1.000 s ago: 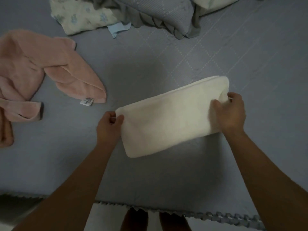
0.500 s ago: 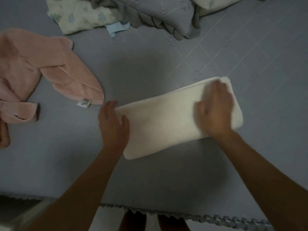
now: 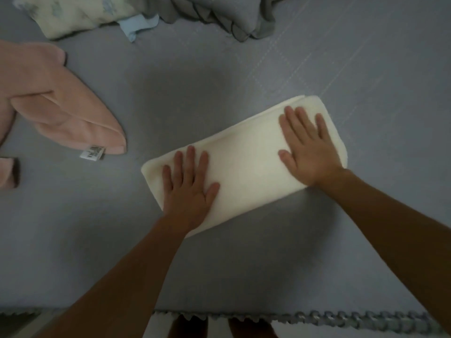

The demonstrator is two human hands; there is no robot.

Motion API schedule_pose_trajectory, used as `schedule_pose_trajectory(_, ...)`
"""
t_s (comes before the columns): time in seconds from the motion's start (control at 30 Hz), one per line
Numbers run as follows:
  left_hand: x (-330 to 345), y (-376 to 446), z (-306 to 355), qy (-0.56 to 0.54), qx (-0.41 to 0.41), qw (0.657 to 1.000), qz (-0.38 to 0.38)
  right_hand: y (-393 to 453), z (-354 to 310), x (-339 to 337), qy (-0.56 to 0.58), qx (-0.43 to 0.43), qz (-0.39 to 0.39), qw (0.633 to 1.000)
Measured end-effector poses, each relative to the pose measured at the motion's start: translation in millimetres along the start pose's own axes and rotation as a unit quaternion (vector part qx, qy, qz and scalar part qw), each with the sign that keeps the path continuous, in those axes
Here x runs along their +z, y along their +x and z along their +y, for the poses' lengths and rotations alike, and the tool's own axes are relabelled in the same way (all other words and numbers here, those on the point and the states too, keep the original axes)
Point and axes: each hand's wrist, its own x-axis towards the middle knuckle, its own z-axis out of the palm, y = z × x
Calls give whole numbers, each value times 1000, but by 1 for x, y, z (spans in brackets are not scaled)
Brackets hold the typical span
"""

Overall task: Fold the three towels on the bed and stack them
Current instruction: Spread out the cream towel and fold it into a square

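Head view shows my left hand (image 3: 189,189) now lying flat on the near-left end of the cream towel (image 3: 246,164); half a second ago it stood on edge beside that end, and a second ago it pinched the corner. My right hand (image 3: 308,148) has spread its fingers wider on the far-right end, palm down as before. Both hands are splayed open, pressing, gripping nothing. The cream towel lies folded into a long, thick rectangle with rounded ends, set diagonally across the middle of the bed (image 3: 244,272); its nap looks soft and smooth. Well apart to the left, the pink towel (image 3: 61,111) sits rumpled in loose folds, a white label (image 3: 92,154) at its tip. The bed cover is grey, quilted in faint diamond stitching, with a scalloped trim (image 3: 341,318) along the near edge.
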Motion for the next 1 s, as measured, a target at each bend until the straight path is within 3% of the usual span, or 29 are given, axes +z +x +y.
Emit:
schedule_pose_trajectory(0.13,-41,19,3,-31,-11,999,11,-11,27,-19,80,196,-19,977)
schedule_pose_trajectory(0.2,-65,38,-4,-73,-48,995,48,-34,25,-26,147,320,22,936)
schedule_pose_trajectory(0.23,-75,46,-10,-82,-68,993,48,-49,21,-25,192,390,64,898)
schedule_pose_trajectory(0.27,-82,53,-17,-88,-81,992,29,-64,14,-23,261,470,111,836)
schedule_pose_trajectory(0.3,-88,57,-25,-100,-92,991,-9,-77,1,-23,368,549,147,736)
schedule_pose_trajectory(0.33,-90,60,-34,-122,-105,986,-52,-85,-16,-25,486,601,146,617)
schedule_pose_trajectory(0.37,-90,59,-41,-155,-122,976,-92,-90,-35,-25,565,607,97,550)
schedule_pose_trajectory(0.4,-88,54,-46,-195,-142,962,-127,-89,-55,-25,614,578,31,536)
schedule_pose_trajectory(0.47,-79,35,-53,-278,-178,928,-173,-80,-91,-26,642,488,-61,588)
schedule_pose_trajectory(0.53,-61,3,-55,-356,-199,894,-184,-62,-107,-29,611,451,-54,648)
schedule_pose_trajectory(0.6,-37,-39,-50,-431,-223,855,-185,-43,-104,-37,585,456,14,671)
schedule_pose_trajectory(0.67,-15,-80,-41,-479,-243,822,-190,-35,-99,-41,591,455,66,663)
schedule_pose_trajectory(0.73,5,-113,-32,-506,-255,800,-196,-47,-106,-31,595,446,61,666)
schedule_pose_trajectory(0.83,23,-142,-33,-526,-284,781,-180,-98,-139,-12,604,444,-26,661)
schedule_pose_trajectory(0.93,24,-159,-37,-556,-287,761,-172,-170,-182,-6,655,454,-115,593)
schedule_pose_trajectory(1.0,18,-171,-40,-562,-276,763,-159,-214,-210,-11,657,440,-184,584)
